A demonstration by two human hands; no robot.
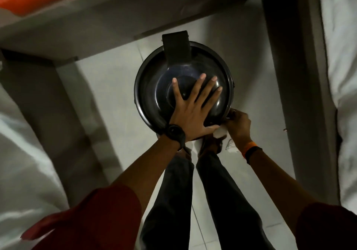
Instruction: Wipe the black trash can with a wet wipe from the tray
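Note:
The black trash can [152,87] stands on the white tiled floor, seen from straight above, with its round domed lid down and a hinge block at the far side. My left hand [193,106] lies flat on the lid, fingers spread, a black watch on the wrist. My right hand [238,124] is at the can's near right side, just below the rim, closed around a white wet wipe [220,132] that presses against the can's wall. Most of the wipe is hidden by my fingers. The tray is not in view.
A grey bed frame [286,75] runs along the right with white bedding [343,56] on it. More white bedding [23,162] lies at the left. A grey ledge [96,21] crosses the top. My legs and feet stand just below the can.

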